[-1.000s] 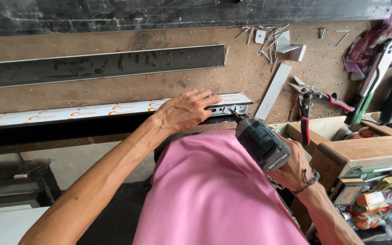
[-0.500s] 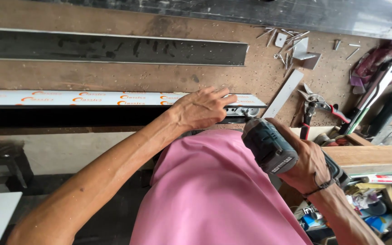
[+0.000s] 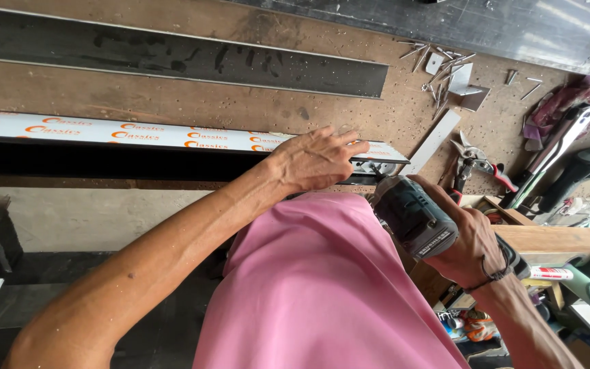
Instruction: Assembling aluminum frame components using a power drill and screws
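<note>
A long metal profile (image 3: 138,135), wrapped in white film with orange print, lies along the front of the brown workbench (image 3: 192,102). My left hand (image 3: 315,160) rests flat on its right end, fingers spread over the top. My right hand (image 3: 469,246) grips a dark cordless drill (image 3: 411,215). The drill's tip points at the profile's right end, just under my left fingers. My pink shirt (image 3: 322,294) fills the lower middle.
A second dark metal strip (image 3: 172,58) lies farther back on the bench. Loose screws and small brackets (image 3: 445,68) sit at the back right. Red-handled snips (image 3: 479,164), a short metal bar (image 3: 435,140) and other power tools (image 3: 582,171) crowd the right side.
The view has shifted so the bench sits lower and more to the right. My left hand stays on the profile's end, and the drill stays pressed toward it.
</note>
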